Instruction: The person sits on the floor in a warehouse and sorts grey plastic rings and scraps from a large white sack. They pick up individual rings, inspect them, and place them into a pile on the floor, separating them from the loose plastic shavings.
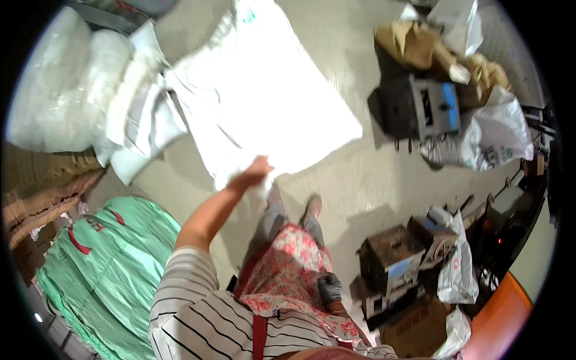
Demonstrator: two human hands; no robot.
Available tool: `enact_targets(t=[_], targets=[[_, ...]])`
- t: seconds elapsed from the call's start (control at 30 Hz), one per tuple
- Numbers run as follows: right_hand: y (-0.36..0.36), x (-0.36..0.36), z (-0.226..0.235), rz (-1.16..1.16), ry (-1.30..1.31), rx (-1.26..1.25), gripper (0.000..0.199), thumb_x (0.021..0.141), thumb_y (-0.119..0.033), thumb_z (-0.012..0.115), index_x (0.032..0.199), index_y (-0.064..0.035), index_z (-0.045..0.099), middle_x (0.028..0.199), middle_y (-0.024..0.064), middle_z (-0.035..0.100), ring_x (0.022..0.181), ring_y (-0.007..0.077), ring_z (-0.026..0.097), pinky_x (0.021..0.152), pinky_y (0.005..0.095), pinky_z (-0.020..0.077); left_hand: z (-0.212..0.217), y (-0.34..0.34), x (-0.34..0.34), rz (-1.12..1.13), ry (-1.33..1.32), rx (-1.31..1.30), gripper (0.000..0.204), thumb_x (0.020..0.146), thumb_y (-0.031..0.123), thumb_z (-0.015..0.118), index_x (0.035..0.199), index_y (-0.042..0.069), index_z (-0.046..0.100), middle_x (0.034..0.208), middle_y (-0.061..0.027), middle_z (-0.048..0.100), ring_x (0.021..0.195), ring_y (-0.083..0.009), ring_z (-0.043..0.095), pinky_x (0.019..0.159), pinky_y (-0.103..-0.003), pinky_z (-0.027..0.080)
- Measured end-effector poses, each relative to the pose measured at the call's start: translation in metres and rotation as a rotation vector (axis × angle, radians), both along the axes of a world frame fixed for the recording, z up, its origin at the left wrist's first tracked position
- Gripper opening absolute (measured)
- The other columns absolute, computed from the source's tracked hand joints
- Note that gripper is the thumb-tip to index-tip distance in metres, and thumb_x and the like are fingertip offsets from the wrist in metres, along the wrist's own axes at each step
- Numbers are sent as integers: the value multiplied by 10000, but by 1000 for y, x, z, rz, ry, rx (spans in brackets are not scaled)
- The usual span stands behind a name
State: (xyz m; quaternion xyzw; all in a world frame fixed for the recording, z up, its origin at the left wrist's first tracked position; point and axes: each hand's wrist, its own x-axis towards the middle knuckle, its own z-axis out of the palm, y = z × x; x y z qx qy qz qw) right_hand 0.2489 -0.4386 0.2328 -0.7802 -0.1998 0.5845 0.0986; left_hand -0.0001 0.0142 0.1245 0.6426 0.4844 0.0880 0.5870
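A: What takes up most of the view?

B: A big white woven sack [264, 90], spread over the pale concrete floor [360, 174] from the top centre down toward the middle. It looks blurred.

A: Who has hold of it?

B: The person's left hand [255, 171], arm stretched forward. Its fingers pinch the sack's near lower edge, just ahead of the person's feet.

A: What else is large?

B: At lower left lies a stack of green woven bags [102, 264] with red markings. At upper left are bulging clear plastic bags [60, 84] and more folded white sacks [141, 120], touching the big sack's left side.

A: And on the right?

B: Dark metal machine blocks [420, 108] sit at upper right beside brown paper and crumpled white bags [498, 132]. More metal blocks [396, 258] stand at lower right, well apart from the sack.

A: The other hand?

B: The right hand [330, 288] wears a dark glove and hangs by the floral apron [288, 270]. Its fingers seem loosely curled on nothing, though I cannot tell for sure.
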Motion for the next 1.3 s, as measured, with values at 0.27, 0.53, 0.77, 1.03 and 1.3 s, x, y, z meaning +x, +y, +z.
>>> enact_targets(t=[0.27, 0.53, 0.77, 1.03, 1.3], targets=[[298, 33, 163, -22, -739, 376, 1137, 598, -404, 825, 1398, 86, 182, 1425, 289, 272, 1335, 380, 268, 1121, 390, 194, 475, 78, -74, 576, -1202, -407, 579, 604, -39, 453, 1172, -136, 505, 1063, -207, 622, 959, -284, 632, 861, -367, 511], [502, 44, 199, 192, -629, 760, 1235, 488, -411, 860, 1402, 61, 178, 1426, 269, 271, 1338, 370, 257, 1107, 387, 231, 512, 202, -68, 343, -1388, -206, 588, 584, -2, 489, 1156, -128, 531, 1074, -196, 628, 972, -271, 625, 919, -360, 464], [732, 22, 213, 242, -568, 884, 978, 595, -389, 792, 1327, 64, 328, 1320, 261, 422, 1234, 369, 411, 1045, 392, 325, 560, 358, -63, 385, -1433, 152, 555, 642, 98, 510, 1138, -151, 520, 1085, -243, 610, 954, -312, 629, 895, -367, 487], [1027, 4, 252, 162, -430, 1062, 238, 851, -249, 541, 925, -43, 638, 891, 211, 638, 846, 393, 603, 726, 417, 480, 580, 581, -125, 629, -1421, 345, 552, 707, 183, 487, 1170, -118, 508, 1131, -240, 588, 1017, -329, 601, 931, -419, 466], [1280, -9, 259, -108, -209, 1107, 282, 852, -214, 546, 1007, 15, 604, 884, 177, 655, 866, 345, 611, 778, 390, 482, 554, 876, -179, 688, -1399, 441, 484, 723, 210, 442, 1088, -85, 562, 1063, -203, 611, 926, -308, 616, 837, -399, 494]])
